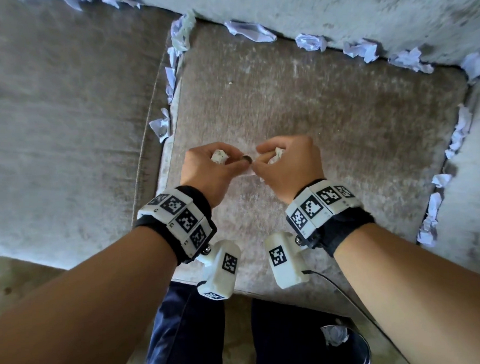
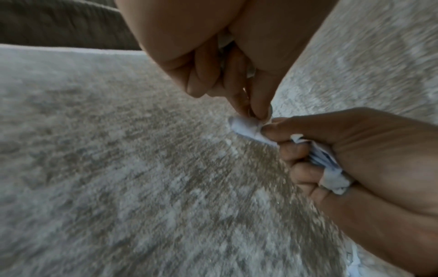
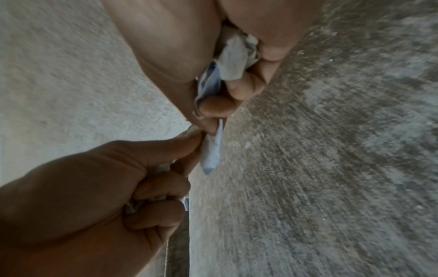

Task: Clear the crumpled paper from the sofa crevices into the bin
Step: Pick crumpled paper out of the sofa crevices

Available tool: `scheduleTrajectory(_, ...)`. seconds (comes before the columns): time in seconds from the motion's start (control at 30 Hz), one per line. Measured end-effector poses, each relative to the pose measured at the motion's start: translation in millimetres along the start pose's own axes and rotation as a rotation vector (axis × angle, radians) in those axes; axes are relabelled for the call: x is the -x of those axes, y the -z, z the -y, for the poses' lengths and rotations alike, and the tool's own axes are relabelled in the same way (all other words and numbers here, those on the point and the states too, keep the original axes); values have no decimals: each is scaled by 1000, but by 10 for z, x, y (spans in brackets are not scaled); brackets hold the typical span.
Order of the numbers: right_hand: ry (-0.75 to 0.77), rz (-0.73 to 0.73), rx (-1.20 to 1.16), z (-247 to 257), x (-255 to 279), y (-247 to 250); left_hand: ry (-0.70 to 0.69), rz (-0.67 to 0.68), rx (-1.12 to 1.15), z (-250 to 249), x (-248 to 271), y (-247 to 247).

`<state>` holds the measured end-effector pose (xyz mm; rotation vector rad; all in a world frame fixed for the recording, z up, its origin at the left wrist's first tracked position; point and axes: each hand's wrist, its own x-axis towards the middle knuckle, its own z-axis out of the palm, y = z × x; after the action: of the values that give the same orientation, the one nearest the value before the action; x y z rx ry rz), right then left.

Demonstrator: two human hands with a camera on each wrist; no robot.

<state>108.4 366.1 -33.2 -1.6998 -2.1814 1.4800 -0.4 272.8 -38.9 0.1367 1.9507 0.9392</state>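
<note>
Both hands hover close together over the sofa seat cushion (image 1: 327, 114). My left hand (image 1: 232, 162) grips a crumpled paper wad (image 1: 220, 157) in its curled fingers. In my right hand (image 1: 263, 163) sits another wad (image 1: 276, 154), plain in the right wrist view (image 3: 234, 56). Thumb and forefinger of both hands pinch a small paper scrap (image 2: 244, 128) between them, just above the cushion; it also hangs in the right wrist view (image 3: 212, 155). Several more crumpled papers stick out of the back crevice (image 1: 250, 30), the left crevice (image 1: 161, 124) and the right crevice (image 1: 429, 221).
A dark round bin (image 1: 365, 348) stands on the floor at the lower right, beside my legs, with a crumpled paper (image 1: 334, 335) inside. A second seat cushion (image 1: 61, 122) lies to the left. A thin cable (image 1: 349, 296) trails from the right wrist camera.
</note>
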Motion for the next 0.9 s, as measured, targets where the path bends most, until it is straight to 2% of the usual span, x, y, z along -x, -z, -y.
scheduleTrajectory(0.2, 39, 89, 53, 252, -80, -107, -10, -101, 95, -54, -69, 236)
scheduleTrajectory(0.37, 102, 161, 126, 369, -206, -441, 42, -187, 154, 177, -206, 483)
scheduleTrajectory(0.6, -110, 106, 189, 633, -306, -919, 190, -298, 94, 394, -398, 946)
scheduleTrajectory(0.77, -80, 19, 212, 949, -334, -1251, 268, -295, 83, 426, -484, 1340)
scheduleTrajectory(0.9, 7, 73, 368, 1063, -456, -1506, 279, -289, 135, 423, -592, 1487)
